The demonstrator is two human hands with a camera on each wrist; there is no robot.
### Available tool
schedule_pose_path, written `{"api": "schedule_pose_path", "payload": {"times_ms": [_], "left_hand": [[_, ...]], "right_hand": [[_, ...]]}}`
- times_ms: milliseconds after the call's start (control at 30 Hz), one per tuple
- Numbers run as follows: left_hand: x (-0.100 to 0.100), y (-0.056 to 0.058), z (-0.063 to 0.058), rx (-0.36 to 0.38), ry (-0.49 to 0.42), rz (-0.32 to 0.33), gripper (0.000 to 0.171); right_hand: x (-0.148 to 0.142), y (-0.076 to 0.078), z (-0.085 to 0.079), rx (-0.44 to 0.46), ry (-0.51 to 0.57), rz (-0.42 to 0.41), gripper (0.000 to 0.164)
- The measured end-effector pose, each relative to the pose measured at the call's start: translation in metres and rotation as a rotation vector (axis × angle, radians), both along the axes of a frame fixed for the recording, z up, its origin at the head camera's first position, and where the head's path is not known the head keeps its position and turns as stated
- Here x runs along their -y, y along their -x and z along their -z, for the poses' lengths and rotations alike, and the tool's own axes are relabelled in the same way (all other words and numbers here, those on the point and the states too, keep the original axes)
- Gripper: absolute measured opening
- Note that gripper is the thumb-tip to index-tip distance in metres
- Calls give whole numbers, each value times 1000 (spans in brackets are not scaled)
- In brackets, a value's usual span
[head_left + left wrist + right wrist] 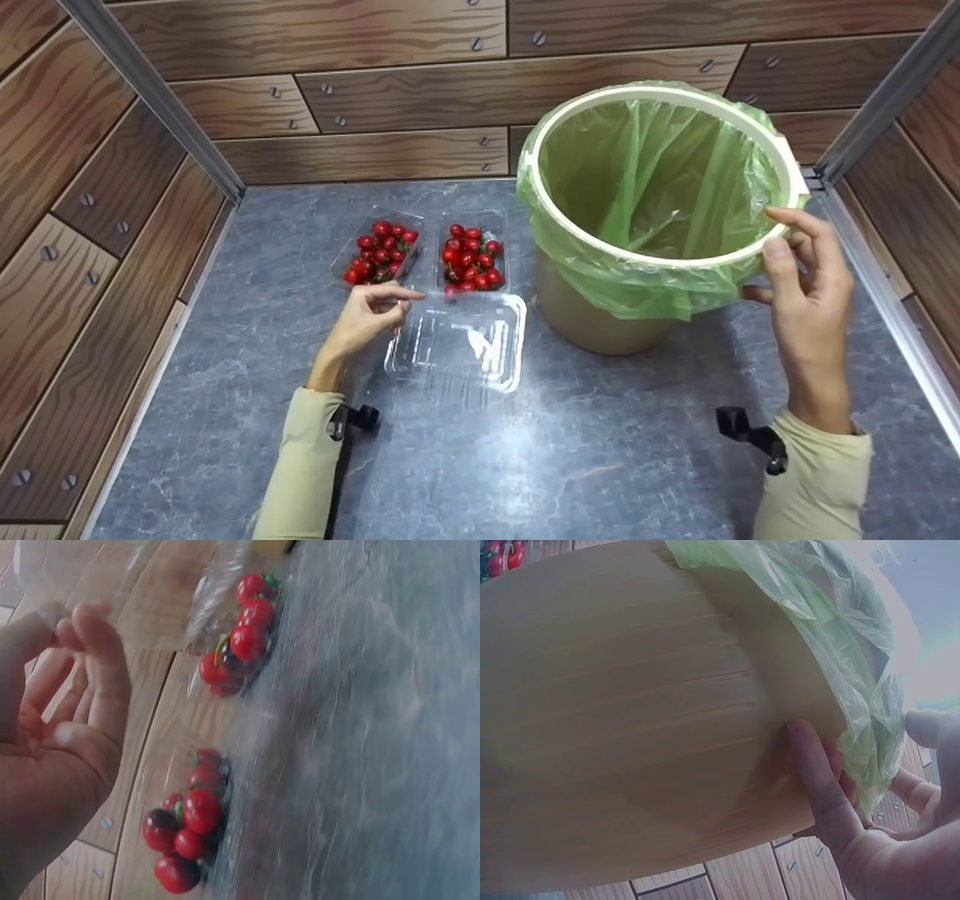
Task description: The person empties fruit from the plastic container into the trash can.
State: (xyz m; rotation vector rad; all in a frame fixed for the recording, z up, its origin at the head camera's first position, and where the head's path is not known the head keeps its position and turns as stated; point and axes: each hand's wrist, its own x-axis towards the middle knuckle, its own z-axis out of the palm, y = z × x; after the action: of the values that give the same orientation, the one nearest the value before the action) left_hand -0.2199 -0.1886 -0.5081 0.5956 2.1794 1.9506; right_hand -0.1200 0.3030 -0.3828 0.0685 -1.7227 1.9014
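My left hand (pixel 367 319) pinches the edge of a clear plastic lid (pixel 450 341) between thumb and fingertips. In the left wrist view, the lid's see-through sheet (pixel 82 585) extends above the fingertips. Just beyond are two clear plastic boxes of red cherry tomatoes, one pile on the left (pixel 382 251) and one on the right (pixel 471 259). A few tomatoes show dark patches. At the right, my right hand (pixel 814 292) grips the rim of a beige trash bin (pixel 600 330) lined with a green bag (pixel 637 289). Its fingers lie against the bin's outer wall in the right wrist view.
The grey marbled tabletop (pixel 585 450) is bounded by wood-patterned panels (pixel 405 97) at the back and sides. Metal posts stand in both far corners. The tall bin stands at the back right, its mouth showing the bag's folds inside.
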Motion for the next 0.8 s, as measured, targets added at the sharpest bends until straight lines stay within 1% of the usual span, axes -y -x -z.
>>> {"api": "schedule_pose_path", "payload": {"times_ms": [133,333,433,533,800], "left_hand": [[4,2,2,70,68,50,24],[8,4,3,139,107,88,26],[12,4,3,149,146,104,29],[16,3,1,163,190,137,32],[23,0,-4,139,283,206,38]], "right_hand": [[-2,0,0,-2,15,-13,35],[-2,0,-1,-9,13,-23,34],[-2,0,-1,-10,9,-23,34],[-3,0,0,-10,4,-21,34],[-2,1,1,-27,12,-29,34]]}}
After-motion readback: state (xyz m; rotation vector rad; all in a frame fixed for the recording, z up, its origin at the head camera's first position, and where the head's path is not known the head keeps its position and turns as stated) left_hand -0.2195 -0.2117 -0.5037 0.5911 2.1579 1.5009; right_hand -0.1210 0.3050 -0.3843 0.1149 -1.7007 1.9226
